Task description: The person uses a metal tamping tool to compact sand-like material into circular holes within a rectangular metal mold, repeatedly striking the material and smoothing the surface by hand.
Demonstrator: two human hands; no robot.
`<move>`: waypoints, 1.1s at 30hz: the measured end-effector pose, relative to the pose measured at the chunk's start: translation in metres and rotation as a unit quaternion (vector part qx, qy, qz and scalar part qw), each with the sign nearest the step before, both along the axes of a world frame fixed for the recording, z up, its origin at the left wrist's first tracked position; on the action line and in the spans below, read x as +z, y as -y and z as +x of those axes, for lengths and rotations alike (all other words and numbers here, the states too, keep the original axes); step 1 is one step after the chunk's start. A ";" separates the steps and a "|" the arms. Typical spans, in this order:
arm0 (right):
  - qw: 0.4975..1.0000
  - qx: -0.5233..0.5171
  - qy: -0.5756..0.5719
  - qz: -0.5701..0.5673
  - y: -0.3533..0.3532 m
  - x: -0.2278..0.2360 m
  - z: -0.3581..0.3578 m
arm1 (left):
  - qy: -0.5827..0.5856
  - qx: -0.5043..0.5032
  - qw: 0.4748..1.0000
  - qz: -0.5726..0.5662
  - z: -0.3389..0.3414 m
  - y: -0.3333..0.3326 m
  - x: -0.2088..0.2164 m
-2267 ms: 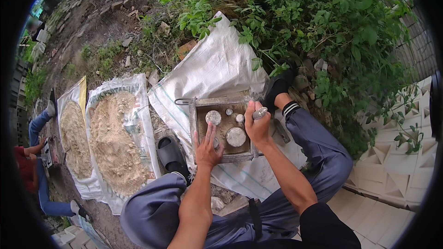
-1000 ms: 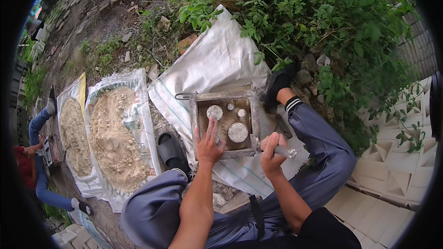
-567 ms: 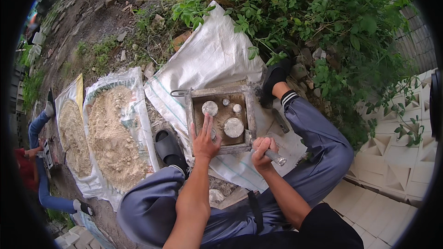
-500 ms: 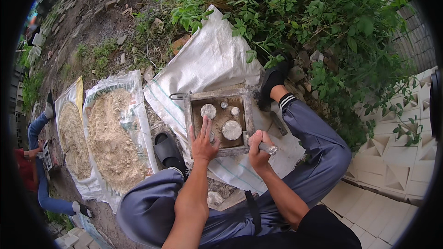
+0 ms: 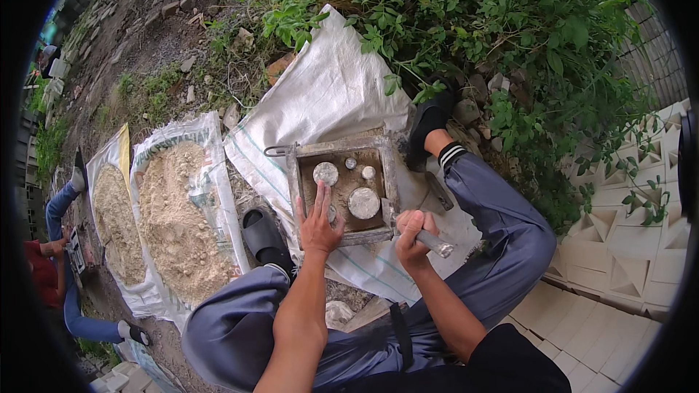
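Note:
A square grey frame (image 5: 293, 189) holds brownish sand, with several round pale pieces in it. My left hand (image 5: 319, 228) is open over its near left part. The stretched fingers reach the edge of a round disc (image 5: 325, 173), and the palm partly covers another. Nearer the right side lies the largest disc (image 5: 364, 203), with two small round pieces (image 5: 368, 172) behind it. Closed in a fist, my right hand (image 5: 413, 238) grips a grey metal rod (image 5: 440, 246) beside the frame's near right corner. The rod's far end is not clearly visible.
A white woven sheet (image 5: 320, 94) lies under the frame. To the left, sacks (image 5: 218, 196) bear heaps of pale sand (image 5: 175, 225). A dark tool (image 5: 438, 192) lies by my right leg. Pale blocks (image 5: 611, 247) are stacked at right. Another person (image 5: 54, 276) sits far left.
My right hand has turned slightly and moved a little to the right, and the rod's near end now points lower. My left hand keeps its place on the disc.

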State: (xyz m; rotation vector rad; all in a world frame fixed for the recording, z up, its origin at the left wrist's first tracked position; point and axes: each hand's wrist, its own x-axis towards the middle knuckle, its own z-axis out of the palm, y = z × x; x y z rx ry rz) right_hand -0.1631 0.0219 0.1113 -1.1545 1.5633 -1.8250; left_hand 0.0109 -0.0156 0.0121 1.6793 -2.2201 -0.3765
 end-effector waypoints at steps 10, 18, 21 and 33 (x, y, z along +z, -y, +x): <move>0.992 -0.034 -0.110 0.047 0.035 -0.047 -0.017 | -0.019 0.000 1.000 0.005 -0.007 0.009 0.004; 0.994 -0.069 -0.074 0.032 0.068 -0.024 -0.008 | -0.013 0.002 1.000 -0.005 -0.003 0.008 -0.001; 0.989 -0.042 -0.136 0.039 0.089 -0.044 -0.016 | -0.016 0.013 0.999 0.041 0.001 0.006 -0.001; 0.988 -0.047 -0.142 0.040 0.122 0.000 -0.003 | -0.005 0.013 0.999 0.053 0.007 0.002 0.004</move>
